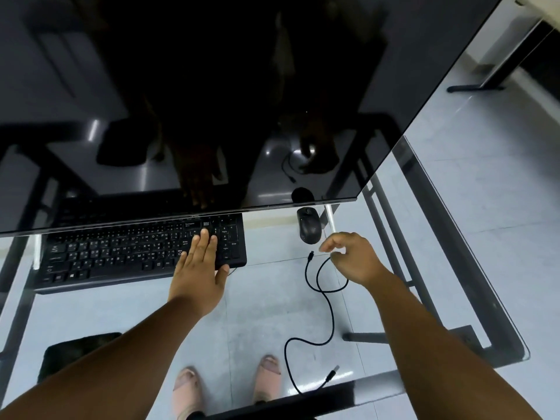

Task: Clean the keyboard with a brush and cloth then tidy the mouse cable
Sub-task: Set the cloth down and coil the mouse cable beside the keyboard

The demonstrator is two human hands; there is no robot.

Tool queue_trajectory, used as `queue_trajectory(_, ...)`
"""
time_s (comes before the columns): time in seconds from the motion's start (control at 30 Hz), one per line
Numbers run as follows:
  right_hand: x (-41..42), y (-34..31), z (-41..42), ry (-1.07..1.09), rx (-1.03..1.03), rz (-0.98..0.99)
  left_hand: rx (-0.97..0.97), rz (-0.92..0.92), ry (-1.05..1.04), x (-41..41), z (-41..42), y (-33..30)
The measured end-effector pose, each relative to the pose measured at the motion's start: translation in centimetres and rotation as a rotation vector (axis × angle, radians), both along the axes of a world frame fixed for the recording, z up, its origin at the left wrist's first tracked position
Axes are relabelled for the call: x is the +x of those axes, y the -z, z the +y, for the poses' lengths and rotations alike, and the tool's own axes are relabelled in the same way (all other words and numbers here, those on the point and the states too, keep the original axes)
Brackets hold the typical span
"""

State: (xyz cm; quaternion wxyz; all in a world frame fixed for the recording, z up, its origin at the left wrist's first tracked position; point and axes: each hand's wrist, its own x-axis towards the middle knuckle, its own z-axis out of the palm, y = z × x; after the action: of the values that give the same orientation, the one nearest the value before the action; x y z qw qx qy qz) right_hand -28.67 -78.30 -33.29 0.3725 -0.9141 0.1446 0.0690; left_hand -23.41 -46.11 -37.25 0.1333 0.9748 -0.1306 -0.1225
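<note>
A black keyboard (pixel 121 253) lies on the glass desk (pixel 448 298), partly under the monitor's lower edge. My left hand (pixel 200 268) rests flat on the keyboard's right end, fingers spread. A black mouse (pixel 309 225) sits to the right of the keyboard. A loose black cable (pixel 328 307) snakes across the glass from a small plug near the mouse to a USB plug (pixel 332 372) at the near edge. My right hand (pixel 351 256) hovers at the cable's upper loop, fingers curled and pinched at it; whether it grips the cable I cannot tell.
A large dark monitor (pixel 212 86) leans over the back of the desk. A black object (pixel 75 350) lies at the near left. Through the glass I see the desk's metal frame (pixel 394 256), the tiled floor and my feet (pixel 227 386).
</note>
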Motion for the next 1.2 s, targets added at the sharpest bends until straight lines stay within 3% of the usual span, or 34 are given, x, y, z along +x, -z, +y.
queue_trajectory(0.2, -2.8, -2.2, -2.9, -0.33, -0.392, 0.289, -0.066, 0.017, 0.028, -0.6, 0.5, -0.8)
queue_trajectory(0.5, -3.0, -1.8, -0.9, -0.302, -0.427, 0.104, -0.219, 0.054, 0.068, -1.3, 1.4, -2.0)
queue_trajectory(0.7, -0.6, -4.0, 2.0, -0.13, 0.061, -0.08, -0.47, 0.097, 0.023, -1.0, 1.5, -3.8)
queue_trajectory(0.87, 2.7, -7.2, 6.1, -0.179, 0.363, -0.079, -0.682, 0.23, -0.018, -0.6, 0.2, -6.0)
queue_trajectory(1.07, 5.3, -9.7, 10.1, -0.2, 0.506, -0.153, -0.929, 0.471, -0.1, 0.6, 1.3, -9.2)
queue_trajectory(1.2, 6.2, -9.6, 11.8, -0.136, 0.434, -0.159, -1.035, 0.605, -0.188, 1.0, 2.8, -11.6)
